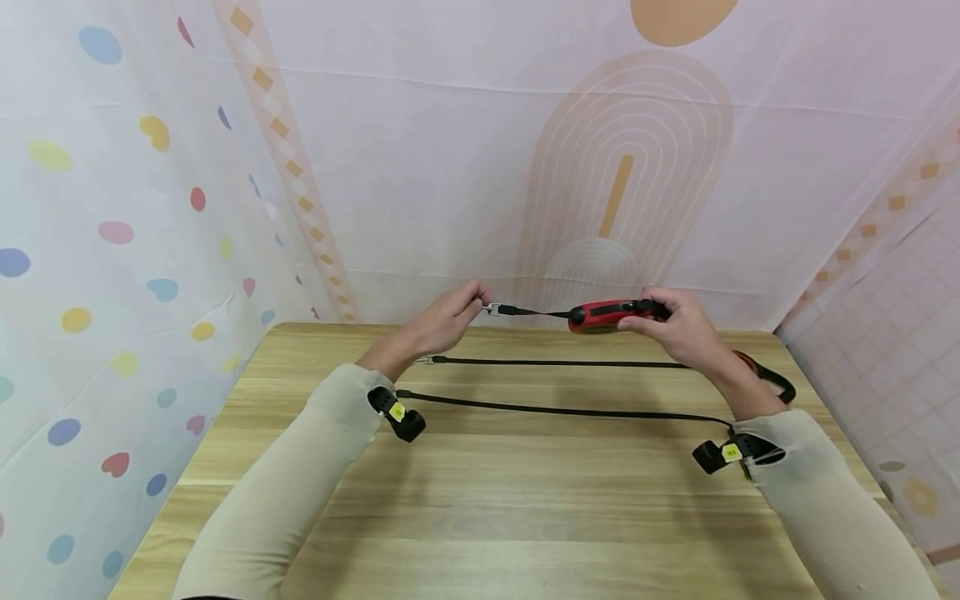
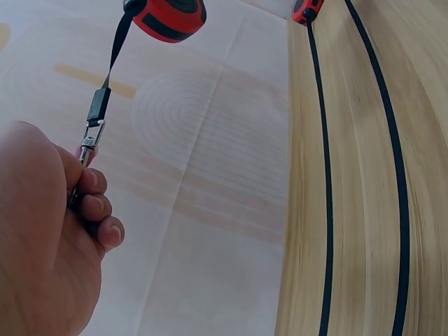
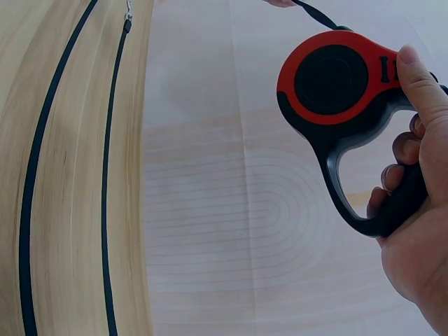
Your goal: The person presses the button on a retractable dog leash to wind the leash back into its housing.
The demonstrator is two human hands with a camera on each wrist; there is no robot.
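Observation:
A red and black retractable leash housing is held above the far edge of the wooden table. My right hand grips its black handle, thumb on the top button. A short black strap runs out of it to a metal clip, which my left hand pinches between its fingertips.
A second long black leash lies doubled across the table, with a red and black end at the right. Patterned fabric walls close in the back and sides.

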